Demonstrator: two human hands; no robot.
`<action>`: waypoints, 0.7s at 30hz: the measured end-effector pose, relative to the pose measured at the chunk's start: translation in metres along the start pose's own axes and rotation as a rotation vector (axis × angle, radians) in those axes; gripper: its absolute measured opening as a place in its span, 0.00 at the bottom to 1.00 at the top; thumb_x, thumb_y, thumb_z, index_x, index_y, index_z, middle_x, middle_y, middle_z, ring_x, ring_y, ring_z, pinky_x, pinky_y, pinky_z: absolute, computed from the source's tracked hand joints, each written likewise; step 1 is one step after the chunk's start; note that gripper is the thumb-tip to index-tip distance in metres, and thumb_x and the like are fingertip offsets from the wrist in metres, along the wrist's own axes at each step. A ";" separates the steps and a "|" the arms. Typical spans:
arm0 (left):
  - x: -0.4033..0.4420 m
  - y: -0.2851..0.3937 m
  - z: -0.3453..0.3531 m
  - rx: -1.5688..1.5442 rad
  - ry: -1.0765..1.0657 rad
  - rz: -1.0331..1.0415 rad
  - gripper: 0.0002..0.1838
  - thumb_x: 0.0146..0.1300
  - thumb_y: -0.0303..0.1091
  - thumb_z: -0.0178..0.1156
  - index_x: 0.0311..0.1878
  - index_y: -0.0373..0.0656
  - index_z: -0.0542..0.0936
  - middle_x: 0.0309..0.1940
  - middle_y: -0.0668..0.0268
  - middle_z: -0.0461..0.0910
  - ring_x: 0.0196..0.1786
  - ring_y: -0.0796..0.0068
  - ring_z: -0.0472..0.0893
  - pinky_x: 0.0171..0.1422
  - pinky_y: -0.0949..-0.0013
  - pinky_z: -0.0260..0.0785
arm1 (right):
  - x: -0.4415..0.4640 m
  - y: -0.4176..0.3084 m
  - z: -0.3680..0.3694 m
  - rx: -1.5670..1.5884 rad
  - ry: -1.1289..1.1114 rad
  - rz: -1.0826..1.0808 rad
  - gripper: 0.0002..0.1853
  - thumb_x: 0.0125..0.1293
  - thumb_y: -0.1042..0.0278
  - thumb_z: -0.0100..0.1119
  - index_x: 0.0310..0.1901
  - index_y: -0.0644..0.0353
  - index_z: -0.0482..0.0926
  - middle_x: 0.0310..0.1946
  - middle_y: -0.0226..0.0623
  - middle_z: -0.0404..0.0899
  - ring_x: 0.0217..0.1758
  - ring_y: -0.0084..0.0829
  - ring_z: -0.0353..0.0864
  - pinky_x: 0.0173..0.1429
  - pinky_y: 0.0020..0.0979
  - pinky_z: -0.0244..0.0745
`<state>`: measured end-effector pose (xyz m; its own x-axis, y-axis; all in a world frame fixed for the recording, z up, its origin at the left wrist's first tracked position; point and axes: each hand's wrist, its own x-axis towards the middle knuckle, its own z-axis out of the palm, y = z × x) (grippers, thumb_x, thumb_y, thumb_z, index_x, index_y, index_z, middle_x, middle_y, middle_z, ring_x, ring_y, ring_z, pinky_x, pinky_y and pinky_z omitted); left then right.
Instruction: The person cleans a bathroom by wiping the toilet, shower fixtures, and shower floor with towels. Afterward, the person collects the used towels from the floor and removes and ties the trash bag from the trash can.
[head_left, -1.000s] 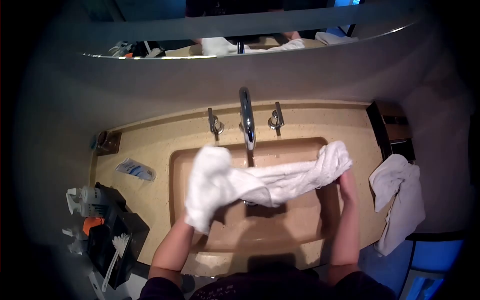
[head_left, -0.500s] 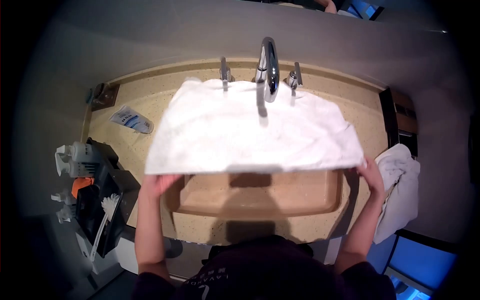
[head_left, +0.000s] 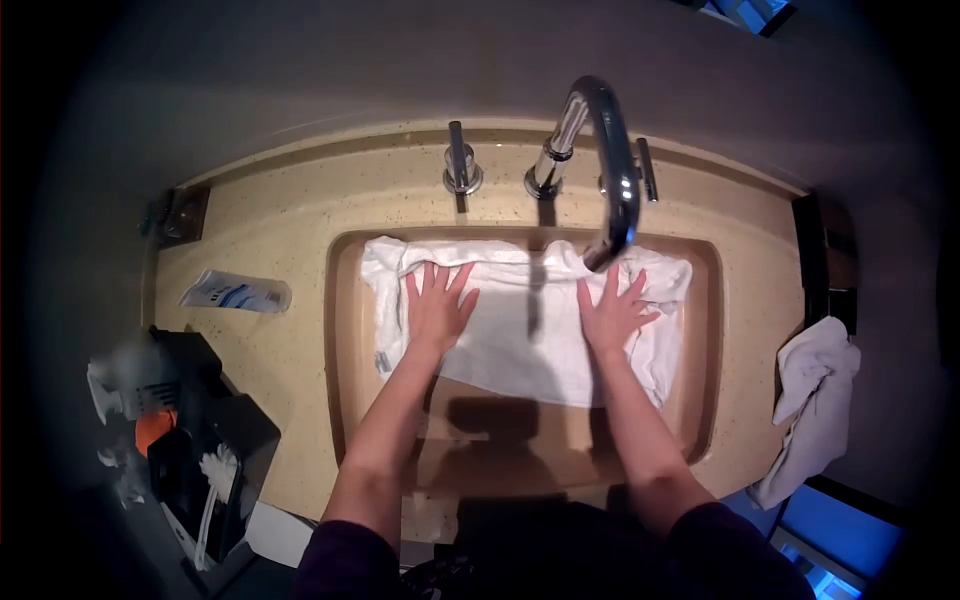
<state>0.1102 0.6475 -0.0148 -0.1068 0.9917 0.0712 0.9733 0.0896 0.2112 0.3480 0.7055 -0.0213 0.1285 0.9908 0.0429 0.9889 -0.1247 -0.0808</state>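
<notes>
A white towel point(head_left: 520, 345) lies spread in the basin of the sink point(head_left: 712, 400), bunched into folds along its far edge and at the right. On its left part rests my left hand point(head_left: 438, 308), fingers spread and pointing away from me. My right hand point(head_left: 612, 315) presses on the right part, its fingers also apart, close below the spout of the chrome faucet point(head_left: 618, 190). Neither hand grips the cloth. The near part of the basin floor shows beyond the towel's lower edge.
Faucet handles point(head_left: 461, 165) flank the spout. A white-and-blue tube point(head_left: 235, 292) lies on the left counter. Left of the sink stands a black caddy point(head_left: 245, 440) with a white brush point(head_left: 215, 480), beside an orange item point(head_left: 155, 432). Another white towel point(head_left: 815, 400) hangs at the right edge.
The white towel, held stretched above the sink by its near corners, is now down in the basin. Both hands have let go of the corners, moved inward and lie flat on it.
</notes>
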 end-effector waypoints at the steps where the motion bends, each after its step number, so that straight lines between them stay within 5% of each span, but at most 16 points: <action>1: 0.001 -0.002 0.001 0.005 0.011 -0.030 0.23 0.56 0.46 0.53 0.56 0.55 0.69 0.53 0.58 0.66 0.61 0.56 0.59 0.58 0.46 0.53 | 0.002 -0.019 0.016 -0.006 0.070 0.106 0.37 0.54 0.46 0.52 0.64 0.50 0.53 0.64 0.51 0.47 0.63 0.57 0.52 0.59 0.68 0.33; 2: -0.003 -0.005 -0.003 0.019 0.009 -0.050 0.23 0.56 0.46 0.54 0.56 0.56 0.68 0.53 0.58 0.66 0.61 0.56 0.59 0.57 0.47 0.54 | 0.003 -0.044 0.019 0.030 -0.049 0.102 0.35 0.56 0.49 0.50 0.62 0.55 0.55 0.63 0.54 0.50 0.62 0.55 0.54 0.60 0.66 0.27; 4: -0.016 -0.011 -0.014 0.070 0.084 -0.141 0.23 0.55 0.44 0.55 0.56 0.59 0.69 0.51 0.58 0.66 0.56 0.54 0.63 0.54 0.51 0.58 | -0.019 -0.104 0.030 0.137 -0.082 -0.113 0.32 0.54 0.54 0.50 0.61 0.54 0.59 0.61 0.52 0.54 0.60 0.51 0.58 0.60 0.63 0.36; 6: -0.062 -0.042 -0.015 0.134 -0.061 -0.057 0.18 0.55 0.39 0.53 0.46 0.39 0.71 0.50 0.49 0.64 0.50 0.49 0.65 0.53 0.57 0.61 | -0.067 -0.164 0.031 0.322 -0.065 -0.525 0.30 0.52 0.58 0.50 0.59 0.53 0.62 0.58 0.51 0.58 0.57 0.47 0.61 0.60 0.61 0.45; 8: -0.121 -0.045 -0.033 0.171 -0.192 -0.264 0.17 0.56 0.37 0.53 0.43 0.32 0.68 0.49 0.45 0.63 0.50 0.46 0.66 0.55 0.55 0.60 | -0.081 -0.185 0.008 0.501 -0.133 -0.857 0.29 0.51 0.58 0.51 0.58 0.48 0.64 0.61 0.52 0.54 0.56 0.44 0.62 0.61 0.58 0.47; 11: -0.172 -0.023 -0.077 -0.045 -0.493 -0.375 0.35 0.50 0.37 0.61 0.57 0.32 0.56 0.44 0.45 0.63 0.46 0.45 0.69 0.45 0.55 0.68 | -0.044 -0.165 0.021 0.505 -0.165 -1.147 0.28 0.53 0.49 0.52 0.58 0.36 0.64 0.65 0.33 0.50 0.52 0.34 0.67 0.63 0.45 0.52; 12: -0.183 -0.018 -0.079 -0.035 -0.568 -0.358 0.37 0.49 0.37 0.62 0.59 0.37 0.55 0.44 0.46 0.63 0.44 0.46 0.70 0.43 0.55 0.68 | -0.024 -0.147 0.016 0.517 -0.209 -1.181 0.25 0.53 0.46 0.53 0.55 0.34 0.68 0.62 0.24 0.59 0.48 0.30 0.71 0.61 0.37 0.56; 14: -0.181 -0.006 -0.081 -0.078 -0.679 -0.268 0.40 0.47 0.38 0.63 0.63 0.48 0.53 0.43 0.48 0.63 0.40 0.47 0.72 0.41 0.56 0.69 | -0.004 -0.089 0.014 0.698 0.058 -1.084 0.23 0.50 0.48 0.57 0.50 0.38 0.74 0.48 0.24 0.75 0.38 0.31 0.76 0.58 0.32 0.58; 15: -0.168 0.007 -0.086 -0.130 -0.731 -0.199 0.42 0.47 0.38 0.64 0.64 0.54 0.53 0.43 0.48 0.63 0.39 0.48 0.72 0.41 0.56 0.69 | 0.002 -0.046 -0.004 0.809 -0.118 -0.955 0.26 0.48 0.50 0.60 0.52 0.37 0.72 0.50 0.27 0.73 0.47 0.34 0.72 0.61 0.48 0.52; 16: -0.161 0.021 -0.086 -0.189 -0.788 -0.133 0.43 0.46 0.39 0.65 0.65 0.60 0.52 0.42 0.49 0.63 0.38 0.48 0.73 0.40 0.57 0.69 | 0.000 -0.016 -0.010 0.319 -0.058 -0.860 0.26 0.50 0.44 0.56 0.54 0.33 0.69 0.49 0.29 0.73 0.52 0.35 0.70 0.62 0.55 0.46; 17: -0.162 0.035 -0.077 -0.218 -0.758 -0.008 0.42 0.47 0.39 0.64 0.64 0.74 0.52 0.42 0.50 0.63 0.38 0.50 0.73 0.40 0.58 0.69 | -0.006 0.023 -0.012 0.133 -0.039 -0.679 0.29 0.50 0.40 0.54 0.56 0.31 0.66 0.55 0.31 0.67 0.57 0.38 0.66 0.62 0.59 0.43; 21: -0.169 0.045 -0.052 -0.220 -0.870 0.363 0.30 0.55 0.37 0.53 0.61 0.73 0.60 0.42 0.53 0.66 0.39 0.56 0.73 0.43 0.59 0.68 | -0.069 0.146 -0.060 -0.049 -0.306 -0.426 0.35 0.48 0.40 0.57 0.60 0.30 0.59 0.64 0.35 0.50 0.56 0.52 0.64 0.63 0.53 0.49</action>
<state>0.1615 0.4794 0.0334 0.4668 0.6848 -0.5596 0.8482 -0.1676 0.5024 0.4878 0.6160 0.0235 -0.3059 0.9234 -0.2317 0.9521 0.2972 -0.0726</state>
